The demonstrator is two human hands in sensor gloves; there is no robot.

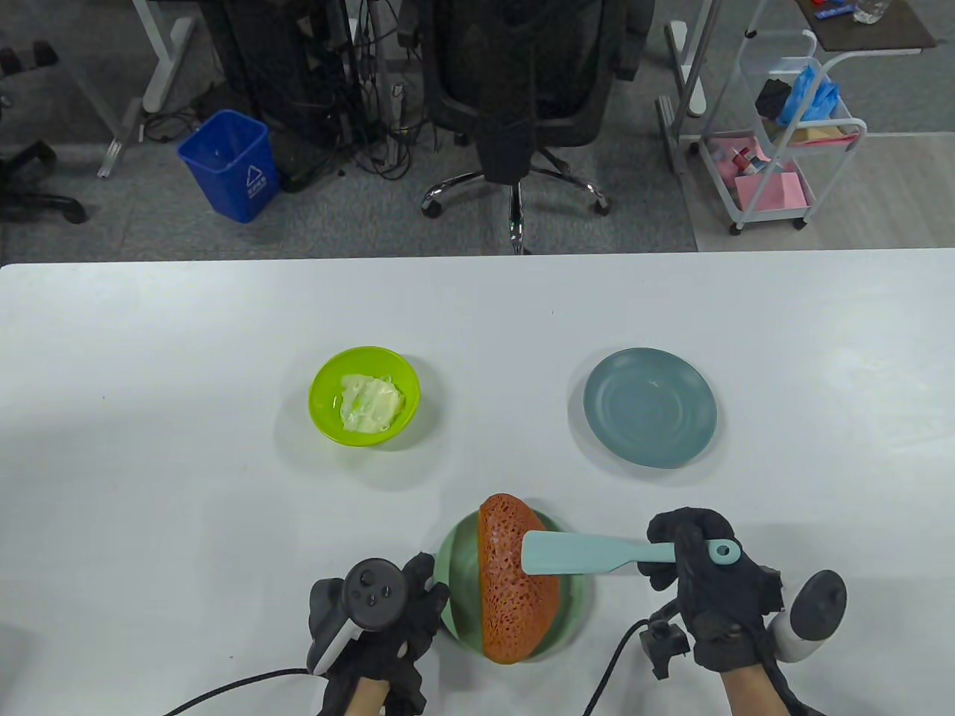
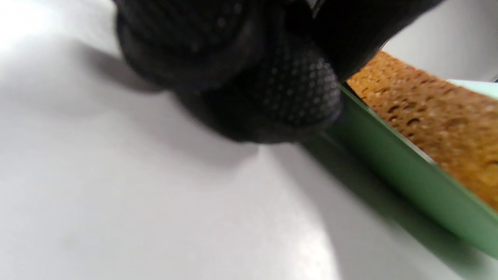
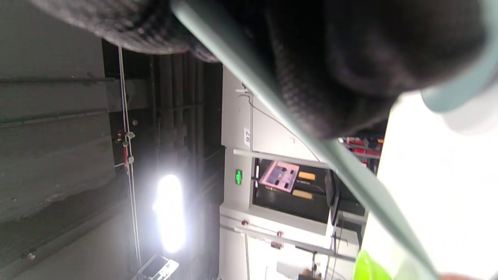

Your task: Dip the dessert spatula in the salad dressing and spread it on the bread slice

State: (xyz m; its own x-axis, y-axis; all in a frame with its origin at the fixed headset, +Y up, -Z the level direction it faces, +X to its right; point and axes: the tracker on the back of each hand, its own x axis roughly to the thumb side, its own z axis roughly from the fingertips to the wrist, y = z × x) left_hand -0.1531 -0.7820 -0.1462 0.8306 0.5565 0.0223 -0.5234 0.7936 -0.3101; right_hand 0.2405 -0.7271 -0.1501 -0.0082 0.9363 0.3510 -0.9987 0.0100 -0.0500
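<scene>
A brown bread slice (image 1: 515,582) lies on a green plate (image 1: 459,567) near the table's front edge. My right hand (image 1: 697,574) grips the handle of a pale blue dessert spatula (image 1: 582,553), whose blade lies over the bread's upper right part. My left hand (image 1: 388,604) rests at the plate's left rim; in the left wrist view its fingertips (image 2: 295,89) touch the green rim (image 2: 389,155) beside the bread (image 2: 439,116). A lime green bowl (image 1: 322,388) holds pale salad dressing (image 1: 369,403) at the middle left. The right wrist view shows the spatula handle (image 3: 350,175) close up.
An empty grey-blue plate (image 1: 650,407) sits at the middle right of the white table (image 1: 149,447). Beyond the far edge stand an office chair (image 1: 515,97), a blue bin (image 1: 227,164) and a cart (image 1: 783,149).
</scene>
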